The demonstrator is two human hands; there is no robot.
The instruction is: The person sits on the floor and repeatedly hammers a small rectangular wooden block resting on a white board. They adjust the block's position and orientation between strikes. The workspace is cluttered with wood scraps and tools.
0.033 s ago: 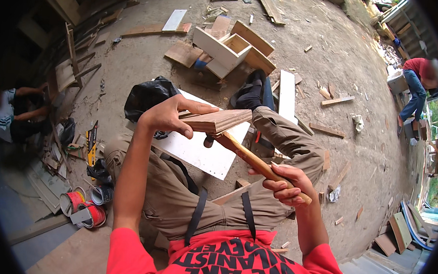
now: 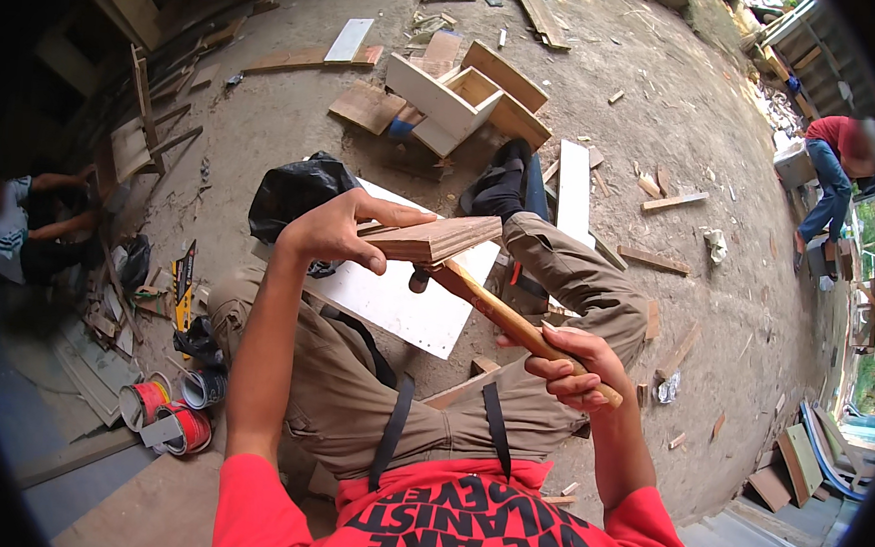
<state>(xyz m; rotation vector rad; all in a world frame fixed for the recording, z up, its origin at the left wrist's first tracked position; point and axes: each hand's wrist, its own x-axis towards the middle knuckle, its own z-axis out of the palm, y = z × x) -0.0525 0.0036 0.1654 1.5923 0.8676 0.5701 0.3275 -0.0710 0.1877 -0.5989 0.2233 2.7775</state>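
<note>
My left hand [image 2: 332, 232] is closed on a small stack of brown plywood pieces [image 2: 445, 238], thumb at the near edge and fingers over the top. In my right hand [image 2: 580, 364] is a hammer [image 2: 515, 323], gripped near the end of its wooden handle. Its head is mostly hidden under the plywood; only a dark round end shows. Below both hands a white board [image 2: 395, 311] with small holes along one edge lies across my legs. Beside my left wrist sits a black plastic bag [image 2: 300, 190].
A white wooden drawer box [image 2: 458, 104] and loose boards lie ahead on the dirt floor. Paint cans [image 2: 186, 429] and a yellow-and-black saw [image 2: 184, 283] are at the left. One person [image 2: 40, 219] sits far left; another [image 2: 832, 172] bends at far right. Wood offcuts [image 2: 672, 201] are scattered right.
</note>
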